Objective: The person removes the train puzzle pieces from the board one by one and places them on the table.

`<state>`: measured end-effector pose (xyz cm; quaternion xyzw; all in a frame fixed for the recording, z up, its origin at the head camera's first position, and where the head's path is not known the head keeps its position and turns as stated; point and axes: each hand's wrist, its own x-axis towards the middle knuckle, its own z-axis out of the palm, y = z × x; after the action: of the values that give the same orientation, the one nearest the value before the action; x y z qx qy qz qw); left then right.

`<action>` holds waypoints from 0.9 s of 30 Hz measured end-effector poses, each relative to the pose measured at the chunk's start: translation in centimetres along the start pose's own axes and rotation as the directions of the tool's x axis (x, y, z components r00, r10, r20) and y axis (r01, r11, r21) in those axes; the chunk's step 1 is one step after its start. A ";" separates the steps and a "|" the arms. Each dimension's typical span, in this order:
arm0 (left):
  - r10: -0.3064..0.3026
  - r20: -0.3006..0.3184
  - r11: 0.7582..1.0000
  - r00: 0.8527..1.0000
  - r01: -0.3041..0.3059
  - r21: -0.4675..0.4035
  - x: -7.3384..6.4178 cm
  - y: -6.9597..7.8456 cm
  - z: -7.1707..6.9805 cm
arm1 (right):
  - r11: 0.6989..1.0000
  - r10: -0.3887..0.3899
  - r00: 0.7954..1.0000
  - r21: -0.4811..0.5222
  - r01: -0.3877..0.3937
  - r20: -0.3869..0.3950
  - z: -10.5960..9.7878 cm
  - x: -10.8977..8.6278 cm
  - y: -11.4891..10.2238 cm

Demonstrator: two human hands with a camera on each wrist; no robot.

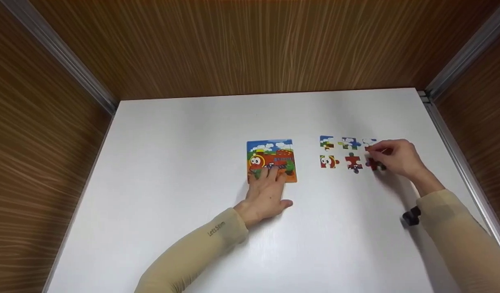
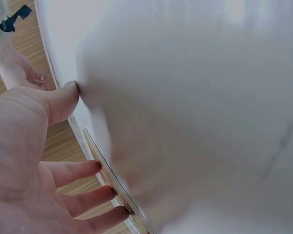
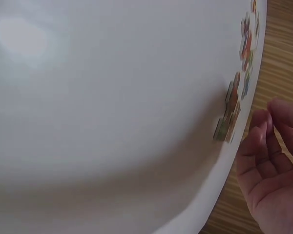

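Note:
My left hand [image 1: 266, 197] lies with spread fingers on the lower part of a square picture card [image 1: 282, 148] showing a red cartoon train. In the left wrist view the fingertips [image 2: 121, 212] touch the card's edge. My right hand [image 1: 400, 158] hovers over the right end of two rows of jigsaw pieces. Its thumb and curled index finger meet near the cloud piece [image 1: 369, 141]; I see nothing between them in the right wrist view. That hand partly covers the lower right piece [image 1: 373, 164]. Further left lie an eye piece [image 1: 327, 161] and a red piece [image 1: 354, 162].
Two more jigsaw pieces, one with a green hill [image 1: 326, 141] and one with clouds [image 1: 349, 143], sit in the upper row. All rest on a white table [image 1: 172, 162]. Wood-patterned panels [image 1: 258, 49] enclose its back and sides.

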<state>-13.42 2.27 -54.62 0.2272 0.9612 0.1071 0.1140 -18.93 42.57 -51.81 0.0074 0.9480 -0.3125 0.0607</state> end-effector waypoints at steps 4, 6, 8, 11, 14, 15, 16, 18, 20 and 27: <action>-0.019 0.001 0.999 1.000 0.019 -0.026 0.0 0.1 -0.1 | 0.999 -0.046 0.999 0.022 0.046 0.012 0.7 0.0 -1.1; -0.023 -0.004 0.999 1.000 0.023 -0.045 0.0 0.0 -0.1 | 0.997 -0.066 0.998 0.036 0.065 0.025 1.1 0.0 -1.8; -0.024 -0.015 0.998 1.000 0.023 -0.065 -0.1 -0.5 -0.3 | 0.995 -0.091 0.995 0.050 0.090 0.035 1.7 0.1 -2.6; -0.022 -0.042 0.994 0.999 0.018 -0.105 0.0 -1.9 -0.8 | 0.990 -0.133 0.990 0.061 0.130 0.049 2.8 0.3 -3.9; -0.029 -0.066 0.990 0.997 0.020 -0.137 0.2 -4.0 -1.5 | 0.982 -0.181 0.981 0.075 0.176 0.070 4.1 0.4 -5.3; -0.032 -0.069 0.989 0.997 0.022 -0.146 0.2 -4.7 -1.7 | 0.979 -0.192 0.978 0.079 0.186 0.080 4.5 0.4 -5.8; -0.034 -0.070 0.989 0.997 0.024 -0.148 0.3 -5.5 -1.9 | 0.976 -0.210 0.974 0.076 0.204 0.087 4.9 0.5 -6.3; -0.032 -0.066 0.989 0.997 0.022 -0.146 0.5 -6.9 -2.3 | 0.969 -0.243 0.964 0.071 0.236 0.105 5.6 0.5 -7.3; -0.026 -0.049 0.991 0.998 0.019 -0.131 0.6 -8.3 -2.6 | 0.960 -0.277 0.953 0.067 0.271 0.124 6.4 0.5 -8.4; -0.013 0.041 0.998 0.999 0.016 -0.066 1.2 -11.4 -3.3 | 0.929 -0.371 0.906 0.076 0.363 0.205 8.7 1.1 -12.1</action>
<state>-20.05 -7.63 -54.64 0.2183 0.9563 0.1334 0.1419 -19.66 27.66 -51.77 -0.2038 0.9144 -0.3341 0.1034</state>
